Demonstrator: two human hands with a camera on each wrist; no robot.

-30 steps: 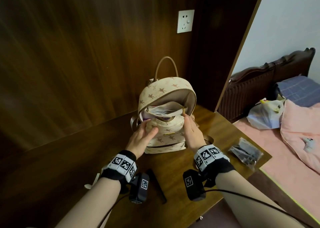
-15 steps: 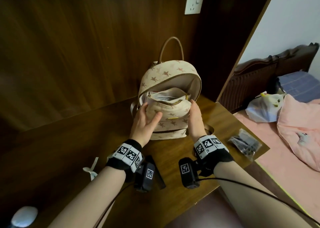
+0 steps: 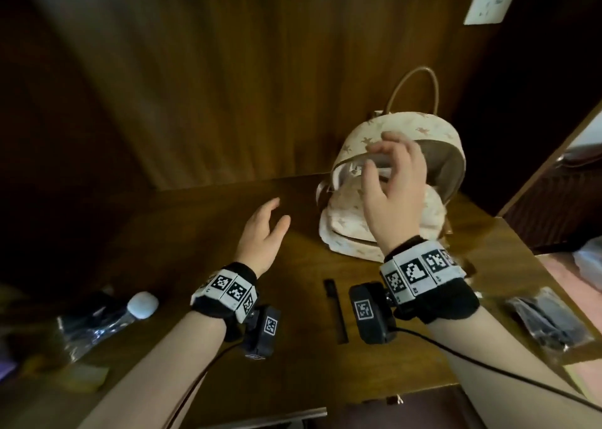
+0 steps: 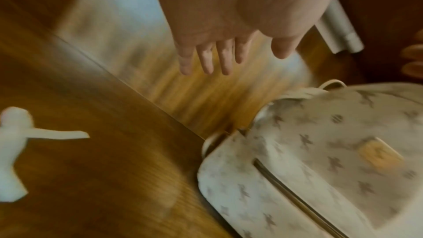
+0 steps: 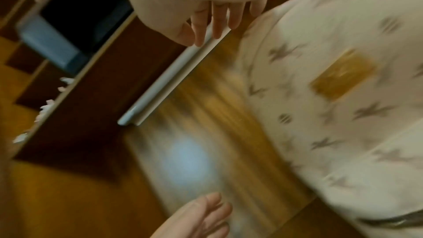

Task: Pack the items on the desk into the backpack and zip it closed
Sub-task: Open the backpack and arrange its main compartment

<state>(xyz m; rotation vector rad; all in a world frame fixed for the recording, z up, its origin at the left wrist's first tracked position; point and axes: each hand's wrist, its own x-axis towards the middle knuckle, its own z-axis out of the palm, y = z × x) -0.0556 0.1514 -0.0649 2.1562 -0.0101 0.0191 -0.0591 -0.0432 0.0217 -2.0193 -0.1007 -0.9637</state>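
The left hand [image 3: 264, 233], its grip loose and empty, hovers nearest the white earbud case [image 3: 142, 304] lying leftward on the tabletop [image 3: 309, 363].

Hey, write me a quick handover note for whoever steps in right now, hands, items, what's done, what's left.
Left hand: open, holding nothing, above the wooden desk left of the bag.
Right hand: fingers loosely curled, holding nothing, at the mouth of the cream star-print backpack.
Backpack: upright at the back of the desk, main compartment unzipped, white papers inside.
Still on the desk: thin black comb, clear bag of black items at right, another clear bag and a white rounded object at left.
Left: pack these, then zip closed.
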